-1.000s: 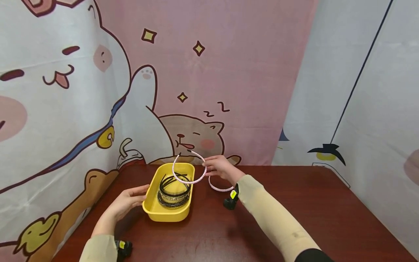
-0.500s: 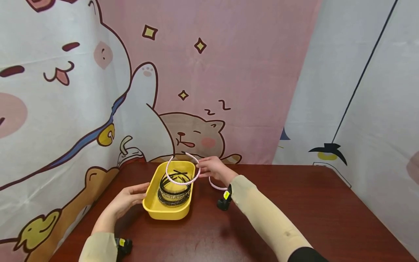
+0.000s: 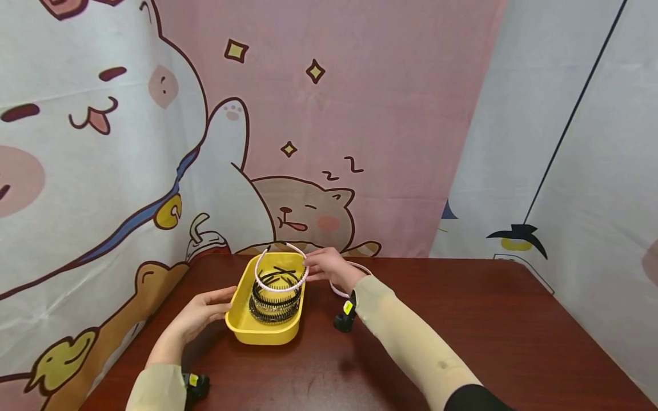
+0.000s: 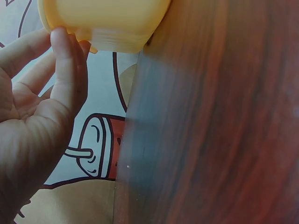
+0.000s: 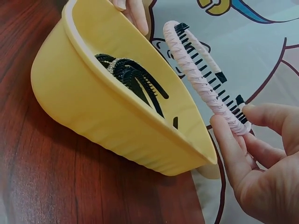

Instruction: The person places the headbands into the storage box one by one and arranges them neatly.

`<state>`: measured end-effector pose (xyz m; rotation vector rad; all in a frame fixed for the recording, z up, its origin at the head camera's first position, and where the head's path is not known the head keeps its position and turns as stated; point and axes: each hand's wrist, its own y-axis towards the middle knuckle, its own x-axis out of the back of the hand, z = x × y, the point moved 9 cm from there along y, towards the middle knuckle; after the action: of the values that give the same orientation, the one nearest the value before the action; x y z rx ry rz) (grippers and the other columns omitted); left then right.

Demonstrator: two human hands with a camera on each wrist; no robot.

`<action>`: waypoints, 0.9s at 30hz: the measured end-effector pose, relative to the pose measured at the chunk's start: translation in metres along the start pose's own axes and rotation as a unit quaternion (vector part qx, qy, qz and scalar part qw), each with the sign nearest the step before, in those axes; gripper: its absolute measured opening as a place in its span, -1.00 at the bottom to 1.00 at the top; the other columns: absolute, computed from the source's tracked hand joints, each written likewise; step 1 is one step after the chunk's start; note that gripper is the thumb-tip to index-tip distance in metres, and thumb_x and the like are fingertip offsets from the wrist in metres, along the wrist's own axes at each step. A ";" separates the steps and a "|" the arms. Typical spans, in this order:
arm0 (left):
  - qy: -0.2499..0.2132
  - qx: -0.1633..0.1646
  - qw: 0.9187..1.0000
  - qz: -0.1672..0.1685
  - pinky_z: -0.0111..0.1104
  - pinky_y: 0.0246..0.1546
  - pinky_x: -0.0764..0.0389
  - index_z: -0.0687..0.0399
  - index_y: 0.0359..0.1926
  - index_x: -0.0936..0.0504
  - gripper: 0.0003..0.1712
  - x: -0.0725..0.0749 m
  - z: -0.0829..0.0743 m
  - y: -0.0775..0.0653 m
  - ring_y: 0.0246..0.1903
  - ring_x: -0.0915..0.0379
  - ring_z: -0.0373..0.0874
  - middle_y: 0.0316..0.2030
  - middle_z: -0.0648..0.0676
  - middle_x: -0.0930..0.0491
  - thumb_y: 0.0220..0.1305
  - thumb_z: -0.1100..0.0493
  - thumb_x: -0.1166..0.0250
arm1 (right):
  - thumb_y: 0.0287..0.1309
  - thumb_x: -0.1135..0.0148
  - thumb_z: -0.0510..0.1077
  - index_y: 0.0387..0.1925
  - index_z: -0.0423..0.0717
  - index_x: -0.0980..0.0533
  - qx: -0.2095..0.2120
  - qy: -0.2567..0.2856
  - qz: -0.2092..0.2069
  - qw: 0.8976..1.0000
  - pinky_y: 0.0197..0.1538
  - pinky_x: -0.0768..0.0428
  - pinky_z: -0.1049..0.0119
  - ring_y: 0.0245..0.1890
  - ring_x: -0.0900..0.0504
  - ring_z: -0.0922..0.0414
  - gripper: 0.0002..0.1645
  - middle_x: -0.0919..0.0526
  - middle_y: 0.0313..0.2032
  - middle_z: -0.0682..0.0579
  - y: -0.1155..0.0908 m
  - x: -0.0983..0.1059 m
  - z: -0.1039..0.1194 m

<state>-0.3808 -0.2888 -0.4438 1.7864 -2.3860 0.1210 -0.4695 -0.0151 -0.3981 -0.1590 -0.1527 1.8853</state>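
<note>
A yellow plastic basket stands on the table with several black toothed headbands stacked inside. My left hand touches its left side, fingers mostly straight, the fingertips right at the rim. In the left wrist view the thumb lies against the basket's outer wall. My right hand pinches a pale pink wrapped headband by one side. It has black inner teeth and black tips, and overlaps the back of the basket in the head view. A second pink headband lies partly hidden behind the right hand.
The brown wooden table stretches to the right of the arms. A cartoon-printed cloth hangs along the table's back and left edges. Each wrist carries a small black camera, such as the right wrist camera.
My right hand has moved left and slightly down, bringing the pink headband from the basket's right side over its inside. The left hand stays at the basket's left side.
</note>
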 end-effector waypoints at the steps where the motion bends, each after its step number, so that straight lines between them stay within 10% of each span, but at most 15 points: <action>1: -0.001 0.000 1.000 0.000 -0.32 -0.07 -0.59 0.45 0.38 -0.20 -0.30 0.000 0.000 0.000 -0.01 -0.55 -0.11 0.29 0.46 -0.26 0.32 0.28 -0.23 | 0.19 -0.21 -0.37 0.05 -0.46 -0.49 -0.001 -0.002 -0.001 1.000 -0.20 -0.67 0.12 -0.14 -0.65 -0.14 -0.61 -0.64 -0.29 -0.16 0.001 -0.001 0.000; 14: 0.000 0.003 1.000 -0.003 -0.32 -0.05 -0.58 0.43 0.38 -0.20 -0.32 -0.001 -0.002 0.000 0.03 -0.54 -0.07 0.31 0.44 -0.24 0.33 0.28 -0.23 | 0.13 -0.24 -0.37 0.05 -0.51 -0.46 -0.001 -0.004 -0.008 1.000 -0.28 -0.68 0.16 -0.33 -0.66 0.00 -0.56 -0.61 -0.40 -0.12 0.007 -0.012 -0.003; 22: 0.000 0.003 1.000 -0.004 -0.33 -0.06 -0.58 0.43 0.38 -0.20 -0.31 0.000 -0.001 -0.001 0.00 -0.55 -0.11 0.31 0.45 -0.24 0.33 0.28 -0.23 | 0.14 -0.20 -0.40 -0.11 -0.48 -0.51 -0.006 -0.010 -0.024 1.000 -0.28 -0.68 0.17 -0.51 -0.57 0.12 -0.73 -0.57 -0.10 -0.40 0.005 -0.016 -0.005; 27: -0.002 0.001 1.000 -0.001 -0.32 -0.06 -0.58 0.43 0.38 -0.20 -0.32 -0.001 -0.002 -0.001 0.03 -0.54 -0.05 0.30 0.45 -0.25 0.33 0.29 -0.22 | 0.10 -0.24 -0.40 -0.23 -0.44 -0.52 -0.002 -0.021 -0.036 0.999 -0.32 -0.68 0.17 -0.52 -0.58 0.11 -0.82 -0.59 -0.32 -0.27 0.006 -0.018 -0.009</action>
<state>-0.3793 -0.2875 -0.4422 1.7912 -2.3886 0.1192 -0.4679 -0.0335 -0.4075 -0.1155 -0.1879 1.8169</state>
